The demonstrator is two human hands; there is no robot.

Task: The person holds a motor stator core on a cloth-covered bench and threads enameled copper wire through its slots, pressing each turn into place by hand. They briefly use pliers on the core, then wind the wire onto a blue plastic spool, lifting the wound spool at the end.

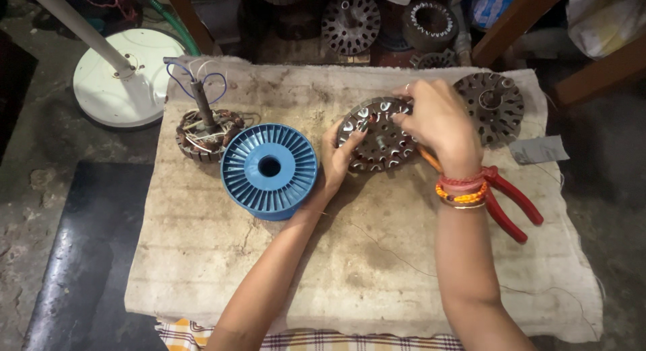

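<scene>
A round metal stator core [378, 137] with slots around its rim is tilted up off the worn cloth-covered board [202, 257]. My left hand [338, 157] grips its left edge. My right hand [439, 119], with orange and red bangles at the wrist, rests on its right side, fingers curled over the rim. Red-handled pliers [515, 204] lie under and to the right of my right wrist. A second slotted metal core [493, 107] lies flat just beyond my right hand.
A blue plastic spool [270, 168] sits left of my left hand. A wound stator with a shaft and loose wires [204, 130] stands at the far left. A white fan base [128, 79] is on the floor. More motor cores [351, 20] are stacked behind.
</scene>
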